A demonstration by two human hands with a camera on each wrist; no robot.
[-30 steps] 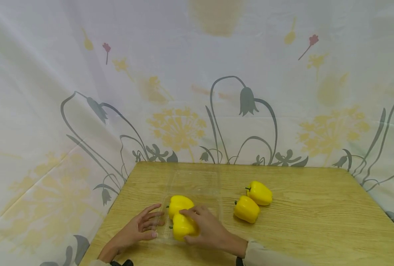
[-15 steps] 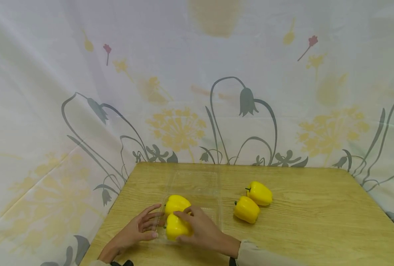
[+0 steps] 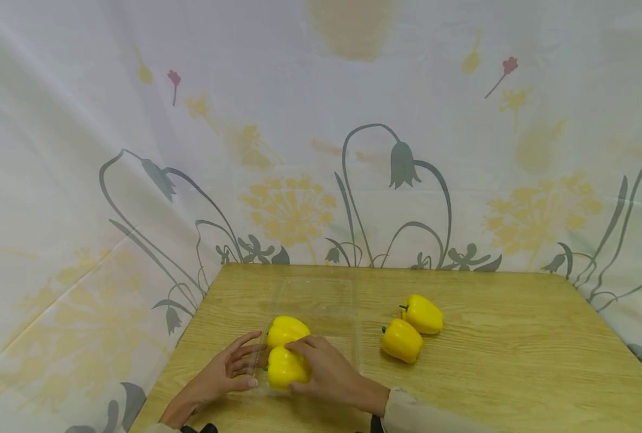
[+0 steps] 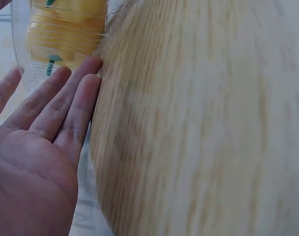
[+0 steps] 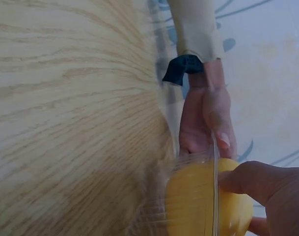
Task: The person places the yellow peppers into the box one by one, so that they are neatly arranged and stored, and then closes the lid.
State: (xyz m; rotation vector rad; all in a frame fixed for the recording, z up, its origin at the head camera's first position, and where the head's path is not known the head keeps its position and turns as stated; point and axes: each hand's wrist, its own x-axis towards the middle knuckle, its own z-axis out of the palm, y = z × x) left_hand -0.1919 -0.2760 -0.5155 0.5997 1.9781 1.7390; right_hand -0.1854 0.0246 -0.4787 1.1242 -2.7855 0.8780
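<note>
Your right hand (image 3: 333, 374) grips a pepper (image 3: 287, 368) in the clear box (image 3: 345, 346), just right of your left hand (image 3: 224, 374), its fingers extended beside the wall. The pepper looks light, firm and slick; take its plump sides, since the thin box likely flexes.

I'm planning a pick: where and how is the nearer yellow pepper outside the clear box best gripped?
Grip the nearer pepper around its plump body, probably from above and the near side. It lies on its side, small stem toward the clear box, and the other loose pepper crowds its far side.
</note>
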